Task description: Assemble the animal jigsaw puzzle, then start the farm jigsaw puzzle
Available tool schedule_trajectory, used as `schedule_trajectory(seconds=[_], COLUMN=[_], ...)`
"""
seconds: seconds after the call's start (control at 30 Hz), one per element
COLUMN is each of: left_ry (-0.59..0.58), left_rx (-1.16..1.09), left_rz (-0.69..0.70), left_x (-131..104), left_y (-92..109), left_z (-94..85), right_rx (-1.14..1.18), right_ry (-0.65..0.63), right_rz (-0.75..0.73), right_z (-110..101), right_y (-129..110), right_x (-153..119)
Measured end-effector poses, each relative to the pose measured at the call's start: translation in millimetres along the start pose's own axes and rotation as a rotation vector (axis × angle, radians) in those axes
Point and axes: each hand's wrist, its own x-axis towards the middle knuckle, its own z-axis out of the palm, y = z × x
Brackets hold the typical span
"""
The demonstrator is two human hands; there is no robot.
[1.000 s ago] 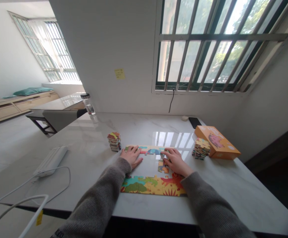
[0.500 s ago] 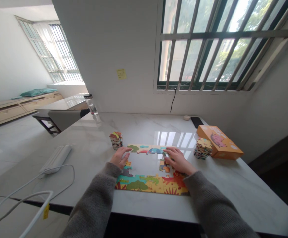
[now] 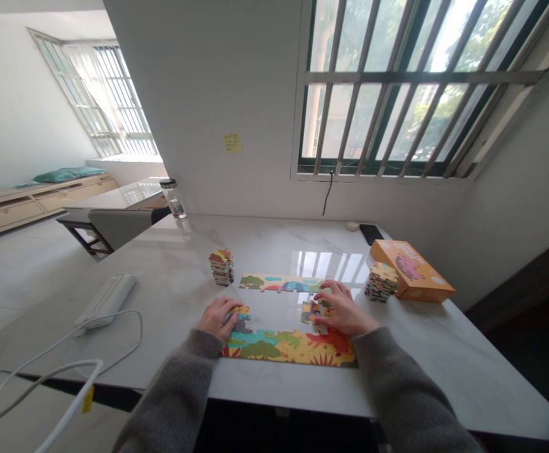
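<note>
Here at the glossy white marbled surface [image 3: 288, 387], the left hand [image 3: 218, 317] rests at the left end of the colourful cardboard jigsaw puzzle [image 3: 286, 349], fingers bent over its orange and grey edge pieces. Whether those fingers pinch a piece, I can't tell; they hide their own tips. And over on the right, the right hand [image 3: 343, 307] spans the puzzle's right side, fingers bent and parted, thumb well clear of the index finger, touching down around an orange-and-blue jigsaw piece [image 3: 306, 313].

The puzzle lies flat at the near middle, a bare patch in its centre. Its near strip shows a green tree and a red dinosaur; the far strip [image 3: 284, 285] runs parallel, apart from the left edge pieces.

Just beyond the left hand stands a tall stack of jigsaw pieces [image 3: 221, 267]. A second stack [image 3: 381, 282] stands to the right of the right hand, close against the orange cardboard box [image 3: 413, 270]. Farther back on the right, a flat black phone [image 3: 371, 234]!
</note>
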Motion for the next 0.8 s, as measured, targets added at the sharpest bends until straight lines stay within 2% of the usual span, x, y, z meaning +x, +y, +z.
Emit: schedule_trajectory(seconds=[0.27,0.57,0.67,0.8], left_ry=[-0.011,-0.016,0.021,0.002], left_rx=[0.024,0.046,0.09,-0.025], left_rz=[-0.003,-0.009,0.007,0.096], left_x=[-0.1,0.2,4.2,16.2], left_y=[1.7,4.4,14.9,48.4], left_z=[-1.0,-3.4,-6.1,-2.9], right_rx=[0.026,0.129,0.231,0.463], right_ry=[-0.076,-0.047,-0.018,0.084], right_rz=[0.014,0.04,0.016,0.012], right_z=[0.9,11.3,14.2,14.2], right_y=[-12.3,-28.0,-32.7,-42.4], right_x=[3.4,4.9,8.2,11.7])
